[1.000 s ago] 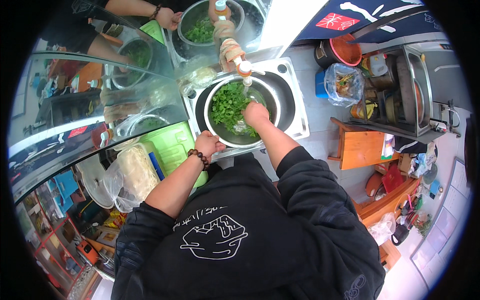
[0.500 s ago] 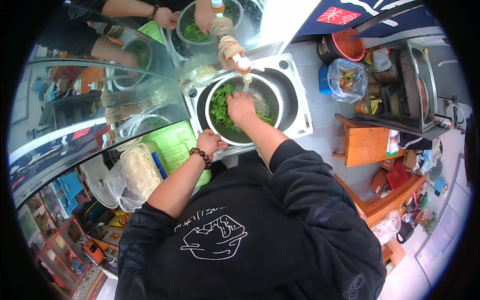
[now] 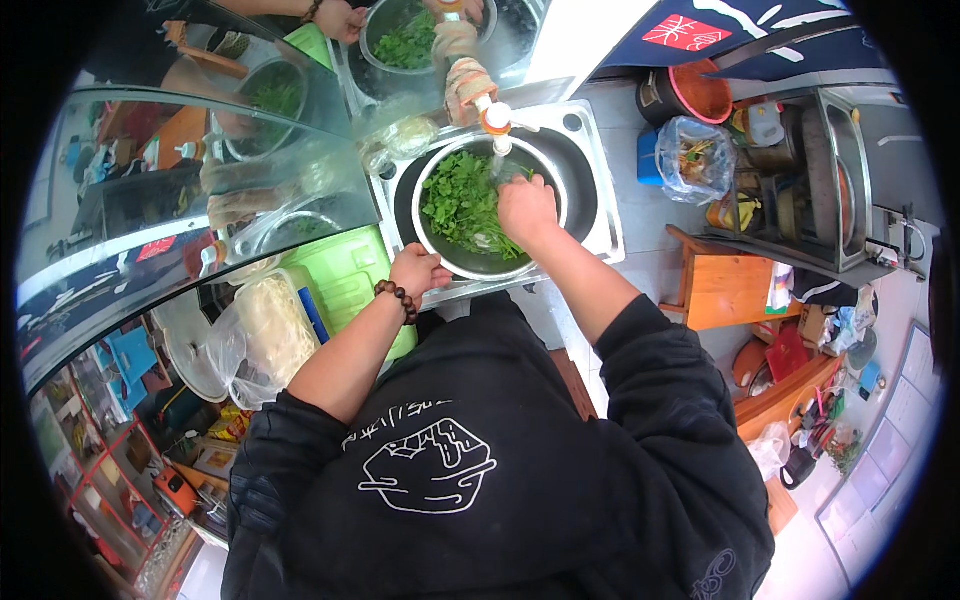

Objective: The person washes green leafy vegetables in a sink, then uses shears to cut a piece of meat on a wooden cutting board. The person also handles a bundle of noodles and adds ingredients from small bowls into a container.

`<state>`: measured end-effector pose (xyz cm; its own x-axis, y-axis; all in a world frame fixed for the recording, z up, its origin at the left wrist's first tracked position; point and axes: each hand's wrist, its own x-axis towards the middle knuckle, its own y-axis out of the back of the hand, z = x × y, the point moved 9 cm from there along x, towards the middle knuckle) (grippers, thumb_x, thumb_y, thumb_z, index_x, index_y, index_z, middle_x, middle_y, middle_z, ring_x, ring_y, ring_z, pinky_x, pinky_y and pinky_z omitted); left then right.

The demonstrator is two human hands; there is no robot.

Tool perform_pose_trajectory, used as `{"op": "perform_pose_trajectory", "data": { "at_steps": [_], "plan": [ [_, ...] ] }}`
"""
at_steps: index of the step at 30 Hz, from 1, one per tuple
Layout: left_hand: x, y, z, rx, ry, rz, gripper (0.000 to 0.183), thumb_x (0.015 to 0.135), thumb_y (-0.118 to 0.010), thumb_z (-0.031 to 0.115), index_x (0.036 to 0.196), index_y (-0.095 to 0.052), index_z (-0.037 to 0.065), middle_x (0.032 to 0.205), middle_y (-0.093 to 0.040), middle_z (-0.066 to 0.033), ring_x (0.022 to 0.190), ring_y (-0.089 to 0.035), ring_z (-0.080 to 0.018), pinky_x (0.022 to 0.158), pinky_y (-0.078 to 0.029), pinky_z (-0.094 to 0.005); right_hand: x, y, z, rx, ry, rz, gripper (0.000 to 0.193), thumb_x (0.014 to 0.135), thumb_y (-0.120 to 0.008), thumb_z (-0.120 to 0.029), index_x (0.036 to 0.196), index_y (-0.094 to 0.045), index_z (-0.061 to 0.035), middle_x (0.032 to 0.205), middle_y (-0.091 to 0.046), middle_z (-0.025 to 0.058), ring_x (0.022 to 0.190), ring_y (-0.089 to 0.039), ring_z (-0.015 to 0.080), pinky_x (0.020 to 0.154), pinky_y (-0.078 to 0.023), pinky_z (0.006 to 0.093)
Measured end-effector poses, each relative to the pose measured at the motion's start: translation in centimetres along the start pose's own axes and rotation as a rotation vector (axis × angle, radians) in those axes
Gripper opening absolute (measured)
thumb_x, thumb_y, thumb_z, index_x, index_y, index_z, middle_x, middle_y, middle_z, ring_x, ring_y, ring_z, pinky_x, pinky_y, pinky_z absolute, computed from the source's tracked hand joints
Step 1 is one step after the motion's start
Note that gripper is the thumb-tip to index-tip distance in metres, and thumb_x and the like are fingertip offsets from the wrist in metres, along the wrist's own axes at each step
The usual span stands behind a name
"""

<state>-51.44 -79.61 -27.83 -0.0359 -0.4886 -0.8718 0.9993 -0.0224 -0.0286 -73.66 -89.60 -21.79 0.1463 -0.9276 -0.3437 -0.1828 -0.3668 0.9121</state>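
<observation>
Leafy green cilantro lies in a round metal basin, which sits in the sink bowl. My right hand is over the right side of the basin, its fingers curled round the stem ends of the cilantro. Water runs from the white faucet into the basin beside that hand. At the basin's near left edge, my left hand pinches the rim, with a beaded bracelet on its wrist. The fingertips of my right hand are partly hidden by the hand itself.
The steel sink surrounds the basin. Left of it are a light green plastic lid and a bagged tub of pale food. A clear plastic bag rests behind the sink. A bagged bin and wooden stool stand right.
My right hand has moved right, from the middle of the cilantro to its stem ends. The cilantro now spreads across more of the basin. My left hand stays at the rim.
</observation>
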Motion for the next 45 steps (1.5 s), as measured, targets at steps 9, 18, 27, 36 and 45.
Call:
{"op": "perform_pose_trajectory", "data": {
  "at_steps": [9, 18, 27, 36, 45],
  "plan": [
    [-0.5, 1.2, 0.5, 0.033, -0.002, 0.031, 0.019, 0.098, -0.062, 0.005, 0.115, -0.054, 0.002, 0.099, -0.068, -0.0105, 0.083, -0.073, -0.023, 0.072, -0.064, -0.0347, 0.5, -5.1, -5.4, 0.096, 0.116, -0.097, 0.024, 0.092, -0.055, -0.017, 0.087, -0.077, -0.0065, 0.098, -0.075, 0.0143, 0.09, -0.072, 0.0329, 0.078, -0.056, 0.0481],
    [-2.3, 2.6, 2.0, 0.094, -0.133, 0.151, 0.02, 0.093, -0.064, 0.002, 0.112, -0.063, -0.001, 0.091, -0.07, -0.0085, 0.072, -0.07, -0.015, 0.059, -0.057, -0.028, -3.7, -0.8, 0.2, 0.733, 0.141, -0.067, 0.023, 0.093, -0.067, -0.022, 0.103, -0.078, -0.005, 0.093, -0.074, 0.0183, 0.087, -0.071, 0.037, 0.08, -0.056, 0.0448],
    [-4.7, -3.9, 5.2, 0.482, -0.409, -0.061, 0.022, 0.095, -0.064, 0.008, 0.115, -0.065, -0.001, 0.089, -0.072, -0.0082, 0.079, -0.07, -0.0141, 0.069, -0.056, -0.0291, -7.0, -2.0, 2.8, 0.954, -0.097, -0.145, 0.026, 0.093, -0.069, -0.02, 0.111, -0.076, -0.0035, 0.097, -0.075, 0.0202, 0.092, -0.074, 0.0346, 0.083, -0.057, 0.0428],
    [-2.2, 0.5, 1.0, 0.381, -0.058, 0.139, 0.023, 0.097, -0.067, 0.016, 0.109, -0.058, -0.001, 0.093, -0.07, -0.0126, 0.077, -0.073, -0.0213, 0.06, -0.059, -0.0349, 1.1, 0.7, -1.3, 0.573, -0.091, 0.139, 0.038, 0.089, -0.066, -0.016, 0.124, -0.065, -0.0023, 0.118, -0.067, 0.0298, 0.104, -0.069, 0.046, 0.091, -0.056, 0.052],
    [-0.1, -0.2, -0.3, 0.091, 0.023, 0.067, 0.007, 0.102, -0.056, 0.004, 0.104, -0.054, -0.002, 0.097, -0.068, -0.0153, 0.076, -0.074, -0.0243, 0.063, -0.064, -0.0345, -0.5, -6.2, -9.8, 0.097, 0.425, -0.089, 0.03, 0.094, -0.054, -0.016, 0.116, -0.073, -0.0081, 0.148, -0.053, 0.016, 0.126, -0.057, 0.0345, 0.103, -0.05, 0.047]
  ]
}}
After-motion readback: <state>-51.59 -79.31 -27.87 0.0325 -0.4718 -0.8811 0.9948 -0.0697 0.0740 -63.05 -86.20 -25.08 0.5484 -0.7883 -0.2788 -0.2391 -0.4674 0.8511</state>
